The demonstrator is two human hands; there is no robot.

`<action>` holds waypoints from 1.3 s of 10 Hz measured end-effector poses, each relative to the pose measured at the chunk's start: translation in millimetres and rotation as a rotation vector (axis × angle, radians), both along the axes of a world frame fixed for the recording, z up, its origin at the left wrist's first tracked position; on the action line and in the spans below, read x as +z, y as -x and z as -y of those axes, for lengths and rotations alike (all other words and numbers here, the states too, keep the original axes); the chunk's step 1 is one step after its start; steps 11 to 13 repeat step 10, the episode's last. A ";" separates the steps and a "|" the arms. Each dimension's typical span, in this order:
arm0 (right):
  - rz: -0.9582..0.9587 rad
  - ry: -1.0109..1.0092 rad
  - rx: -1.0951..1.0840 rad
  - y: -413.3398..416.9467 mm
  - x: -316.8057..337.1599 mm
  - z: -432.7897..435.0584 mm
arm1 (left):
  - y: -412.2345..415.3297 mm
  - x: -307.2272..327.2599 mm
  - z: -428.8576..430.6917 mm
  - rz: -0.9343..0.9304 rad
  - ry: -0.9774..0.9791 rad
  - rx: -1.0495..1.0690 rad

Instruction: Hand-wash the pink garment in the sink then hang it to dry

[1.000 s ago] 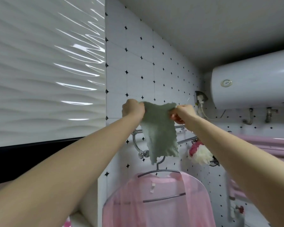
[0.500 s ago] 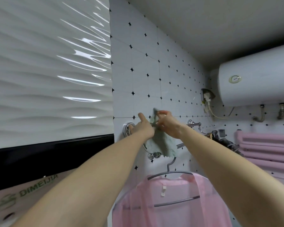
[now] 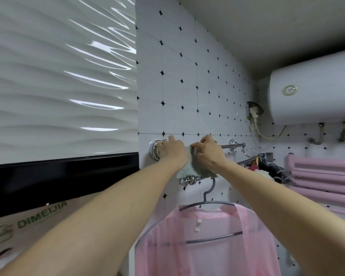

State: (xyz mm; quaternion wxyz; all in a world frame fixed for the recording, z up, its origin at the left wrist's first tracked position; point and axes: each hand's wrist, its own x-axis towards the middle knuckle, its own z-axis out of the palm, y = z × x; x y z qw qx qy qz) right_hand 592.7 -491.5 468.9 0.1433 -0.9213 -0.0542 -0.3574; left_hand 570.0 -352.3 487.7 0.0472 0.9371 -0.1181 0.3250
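Observation:
The sheer pink garment (image 3: pixel 205 248) hangs on a grey hanger (image 3: pixel 208 202) hooked over the lower chrome towel rail (image 3: pixel 189 179). Above it a small pale green cloth (image 3: pixel 189 168) drapes over the upper chrome rail (image 3: pixel 232 145). My left hand (image 3: pixel 172 150) and my right hand (image 3: pixel 207 153) both lie on the cloth at the rail, fingers curled over its top edge. Most of the cloth is hidden behind my hands.
A white water heater (image 3: pixel 315 88) hangs at the upper right, with a pink radiator (image 3: pixel 325 176) below it. Dark items and a pink-white puff (image 3: pixel 267 168) sit on the rail's far end. A wavy white panel (image 3: pixel 58 76) fills the left, with a cardboard box (image 3: pixel 28 222) beneath.
The green cloth, held spread out between both hands a second ago, has been brought down onto the upper rail. Both hands have closed in together over it.

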 end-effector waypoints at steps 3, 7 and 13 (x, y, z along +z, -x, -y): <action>0.019 -0.180 0.059 -1.1 23.5 -22.1 | -1.9 -11.2 -4.9 0.109 0.118 -0.111; -0.141 0.076 -0.058 19.0 -10.2 0.8 | -0.2 -12.7 -4.6 0.077 0.091 -0.109; 0.064 -0.485 0.220 104.1 -35.6 -11.9 | 85.1 -40.7 10.9 0.153 0.525 -0.491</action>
